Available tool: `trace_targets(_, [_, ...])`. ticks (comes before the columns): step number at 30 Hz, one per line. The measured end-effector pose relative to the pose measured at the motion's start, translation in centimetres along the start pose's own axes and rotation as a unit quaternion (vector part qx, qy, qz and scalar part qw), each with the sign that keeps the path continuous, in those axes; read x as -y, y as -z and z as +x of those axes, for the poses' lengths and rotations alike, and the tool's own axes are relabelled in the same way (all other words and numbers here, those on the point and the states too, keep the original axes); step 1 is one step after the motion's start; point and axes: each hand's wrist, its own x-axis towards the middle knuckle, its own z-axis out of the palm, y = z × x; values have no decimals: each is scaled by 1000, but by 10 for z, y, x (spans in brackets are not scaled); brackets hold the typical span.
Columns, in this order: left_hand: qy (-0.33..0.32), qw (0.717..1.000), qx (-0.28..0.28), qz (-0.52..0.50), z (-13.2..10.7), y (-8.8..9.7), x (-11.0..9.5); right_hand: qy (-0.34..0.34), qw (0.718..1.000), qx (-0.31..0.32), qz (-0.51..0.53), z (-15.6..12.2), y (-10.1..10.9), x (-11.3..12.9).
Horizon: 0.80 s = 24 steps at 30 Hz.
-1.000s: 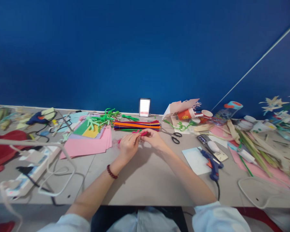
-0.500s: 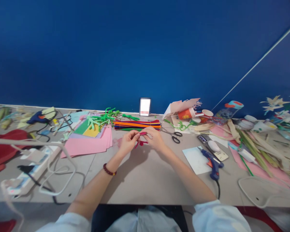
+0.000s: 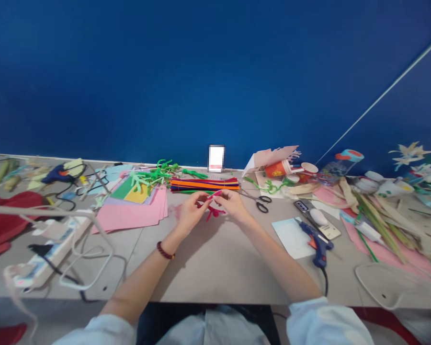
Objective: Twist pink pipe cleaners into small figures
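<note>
Our left hand [image 3: 192,215] and right hand [image 3: 233,206] each hold a narrow fingertip grip on a thin, fuzzy magenta chenille stem [image 3: 214,212] just above the beige desk [image 3: 215,273]; it looks light and bendable, so we would pinch it gently near its bent loops.

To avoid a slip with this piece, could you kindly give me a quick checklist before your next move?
Grip: ok, the left hand and right hand both hold the red pipe cleaner.
Firmness of its bends: cannot tell, the hands hide much of it.
Scissors: ok, lying just right of the hands, probably within reach.
Pipe-cleaner bundle: ok, lying beyond the hands, untouched.
Hot glue gun: cannot tell whether it is hot.
</note>
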Motion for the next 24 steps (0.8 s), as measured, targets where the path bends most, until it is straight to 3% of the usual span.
trace_targets(4, [-108, 984, -23, 137, -6, 2, 2, -17, 1000, 1, 15, 1, -1, 0])
trace_targets(7, [-125, 983, -17, 135, -8, 2, 1, 22, 1000, -1, -12, 1, -2, -2])
trace_targets(10, [-43, 998, 42, 25, -4, 1, -2, 82, 994, 19, -63, 0, -3, -5])
trace_targets(12, [38, 991, 92, -89, 0, 2, -5, 137, 984, 33, -108, -1, -3, -5])
trace_targets(15, [139, 947, 165, -236, 4, 5, -9, 217, 958, 60, -176, -2, 0, 0])
trace_targets(18, [187, 907, 216, -310, 4, 7, -12, 273, 932, 96, -219, -3, 6, 7])
trace_targets(24, [240, 841, 290, -389, 1, 9, -11, 277, 919, 130, -249, -4, 9, 15])
